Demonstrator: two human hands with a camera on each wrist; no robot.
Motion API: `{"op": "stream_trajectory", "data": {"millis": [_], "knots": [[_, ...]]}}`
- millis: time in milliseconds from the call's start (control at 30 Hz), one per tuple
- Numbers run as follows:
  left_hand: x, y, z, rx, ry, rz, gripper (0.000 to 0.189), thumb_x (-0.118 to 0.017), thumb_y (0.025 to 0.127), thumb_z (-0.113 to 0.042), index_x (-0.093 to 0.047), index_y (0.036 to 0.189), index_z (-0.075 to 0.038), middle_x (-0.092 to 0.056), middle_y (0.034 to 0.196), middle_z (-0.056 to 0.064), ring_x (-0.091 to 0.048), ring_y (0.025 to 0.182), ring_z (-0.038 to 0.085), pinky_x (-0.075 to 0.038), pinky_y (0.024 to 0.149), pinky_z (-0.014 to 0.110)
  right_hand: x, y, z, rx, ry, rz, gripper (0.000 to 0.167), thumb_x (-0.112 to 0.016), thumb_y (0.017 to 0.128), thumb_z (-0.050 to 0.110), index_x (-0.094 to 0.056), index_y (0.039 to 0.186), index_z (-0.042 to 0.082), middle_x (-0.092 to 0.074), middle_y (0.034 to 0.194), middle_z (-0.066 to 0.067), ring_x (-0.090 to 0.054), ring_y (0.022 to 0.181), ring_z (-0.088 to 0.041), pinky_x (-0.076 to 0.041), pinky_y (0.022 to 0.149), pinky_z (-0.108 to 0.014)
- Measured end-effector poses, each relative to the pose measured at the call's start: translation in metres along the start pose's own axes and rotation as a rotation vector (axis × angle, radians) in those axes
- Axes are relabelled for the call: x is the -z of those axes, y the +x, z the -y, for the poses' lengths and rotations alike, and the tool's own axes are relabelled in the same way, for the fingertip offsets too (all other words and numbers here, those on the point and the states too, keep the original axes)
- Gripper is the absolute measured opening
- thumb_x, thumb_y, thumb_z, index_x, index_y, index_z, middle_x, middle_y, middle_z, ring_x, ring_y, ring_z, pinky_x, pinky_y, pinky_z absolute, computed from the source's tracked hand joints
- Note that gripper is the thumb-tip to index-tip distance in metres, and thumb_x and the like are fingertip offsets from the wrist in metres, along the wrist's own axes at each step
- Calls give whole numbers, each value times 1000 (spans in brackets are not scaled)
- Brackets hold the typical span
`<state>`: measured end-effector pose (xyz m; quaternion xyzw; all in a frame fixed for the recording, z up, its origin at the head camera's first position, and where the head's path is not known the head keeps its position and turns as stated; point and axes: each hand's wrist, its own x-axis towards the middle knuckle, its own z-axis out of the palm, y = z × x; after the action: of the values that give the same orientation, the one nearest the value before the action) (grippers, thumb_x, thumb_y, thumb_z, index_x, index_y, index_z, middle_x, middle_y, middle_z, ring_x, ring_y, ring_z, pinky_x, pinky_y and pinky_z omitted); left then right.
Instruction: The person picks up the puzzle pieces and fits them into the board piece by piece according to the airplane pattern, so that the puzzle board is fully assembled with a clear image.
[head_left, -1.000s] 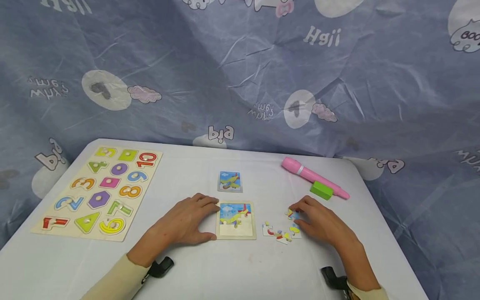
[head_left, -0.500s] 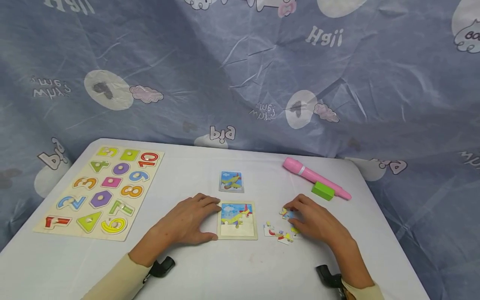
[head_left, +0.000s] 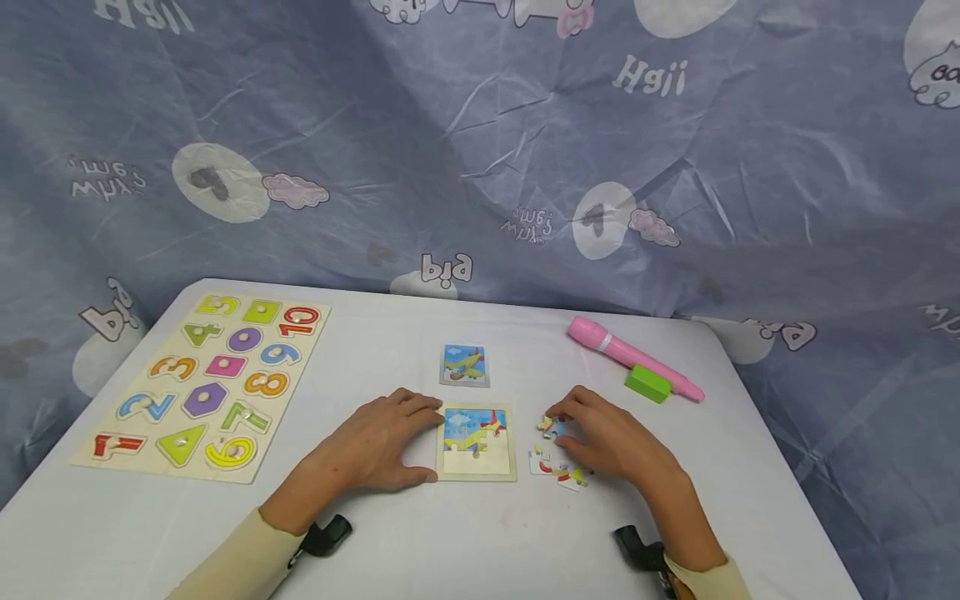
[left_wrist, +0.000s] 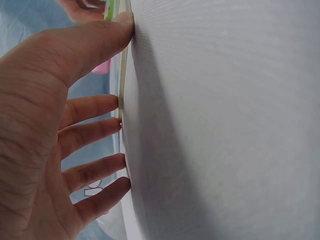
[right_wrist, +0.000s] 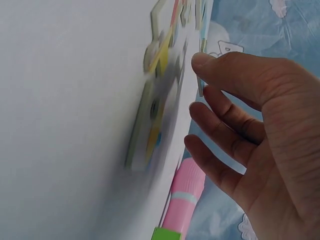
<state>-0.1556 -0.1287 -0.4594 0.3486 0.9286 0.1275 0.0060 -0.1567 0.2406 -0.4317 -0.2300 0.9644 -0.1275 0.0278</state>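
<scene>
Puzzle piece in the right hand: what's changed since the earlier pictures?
The right hand has carried the puzzle piece left toward the puzzle board. Nothing was let go. The left hand stayed at the board's left edge, and the green block hasn't moved.

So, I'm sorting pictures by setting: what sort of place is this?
Probably a tabletop play or filming setup: a white-covered table, a cartoon-printed cloth backdrop and a number puzzle board.

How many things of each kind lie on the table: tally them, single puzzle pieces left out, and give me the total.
Boards: 2 (number board, airplane puzzle board)
Airplane picture card: 1
Pink pen-shaped thing: 1
Green block: 1
Total: 5
</scene>
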Motion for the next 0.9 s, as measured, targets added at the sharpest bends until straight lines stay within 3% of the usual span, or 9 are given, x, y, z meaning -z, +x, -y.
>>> {"op": "stream_trajectory", "data": {"millis": [900], "knots": [[0,0,0,0,-2,1,73,-83,85,-61,-68,144,-19,-59,154,-1,-53,141,25,-51,112,50,-8,22,32,140,3,33,36,-86,93,20,-76,127,15,-62,116,6,-57,94,-7,-56,82,-29]]}}
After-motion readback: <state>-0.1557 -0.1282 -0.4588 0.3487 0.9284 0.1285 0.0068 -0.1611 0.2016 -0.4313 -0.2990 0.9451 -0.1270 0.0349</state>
